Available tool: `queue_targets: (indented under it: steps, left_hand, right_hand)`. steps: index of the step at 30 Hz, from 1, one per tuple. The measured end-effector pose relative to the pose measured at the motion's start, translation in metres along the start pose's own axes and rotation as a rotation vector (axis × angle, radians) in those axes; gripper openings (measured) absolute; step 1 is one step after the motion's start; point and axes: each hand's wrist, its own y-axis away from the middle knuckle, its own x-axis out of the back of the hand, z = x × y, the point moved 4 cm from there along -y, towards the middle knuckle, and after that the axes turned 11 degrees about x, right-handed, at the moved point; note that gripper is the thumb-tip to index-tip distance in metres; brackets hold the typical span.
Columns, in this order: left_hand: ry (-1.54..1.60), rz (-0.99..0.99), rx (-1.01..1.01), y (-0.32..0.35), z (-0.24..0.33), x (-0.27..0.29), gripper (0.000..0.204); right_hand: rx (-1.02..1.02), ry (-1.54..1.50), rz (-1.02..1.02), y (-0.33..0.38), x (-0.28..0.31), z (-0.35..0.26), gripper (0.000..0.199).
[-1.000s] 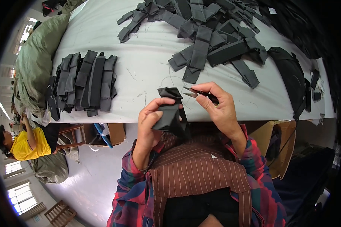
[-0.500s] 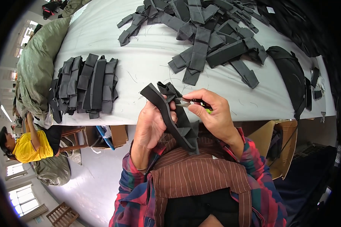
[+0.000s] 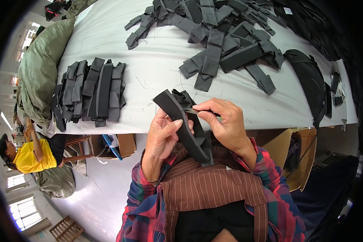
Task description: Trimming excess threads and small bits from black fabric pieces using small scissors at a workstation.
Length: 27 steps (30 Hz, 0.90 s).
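Note:
My left hand is closed on a dark grey fabric strip, its thumb pressed on the flat face and its fingers behind. The strip slants from upper left down towards my apron, with folded flaps along its right side. My right hand grips small black thread snips between thumb and fingers. Their metal tip meets the strip's folded upper part, and most of the handle is hidden by my fingers. Whether the blades are apart cannot be made out.
A row of similar strips lies on the white-covered table at left. A loose heap of strips fills the far side. A black bag-like piece lies at right. Below stands a cardboard box. Another person works far left.
The strip's flat face has turned more towards me, and my left thumb now lies across it. My right hand has shifted slightly, hiding the green part of the snips.

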Motion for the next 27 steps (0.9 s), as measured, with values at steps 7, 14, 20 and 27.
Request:
queue_targets:
  steps: [7, 14, 20, 27]
  left_hand:
    - [0.094, -0.080, 0.021, -0.001, -0.001, -0.001, 0.038]
    - [0.148, -0.200, -0.089, 0.001, 0.003, -0.001, 0.022]
    - [0.180, -0.230, -0.022, 0.003, 0.004, 0.000, 0.048]
    - [0.065, -0.049, -0.014, 0.002, 0.001, 0.003, 0.029]
  right_hand:
    - [-0.083, -0.224, -0.014, 0.001, -0.004, 0.003, 0.011]
    - [-0.199, -0.638, -0.136, 0.006, -0.009, 0.007, 0.017]
    - [-0.149, -0.496, -0.141, 0.007, -0.007, 0.006, 0.018]
    - [-0.018, -0.368, -0.137, 0.007, -0.005, 0.004, 0.019]
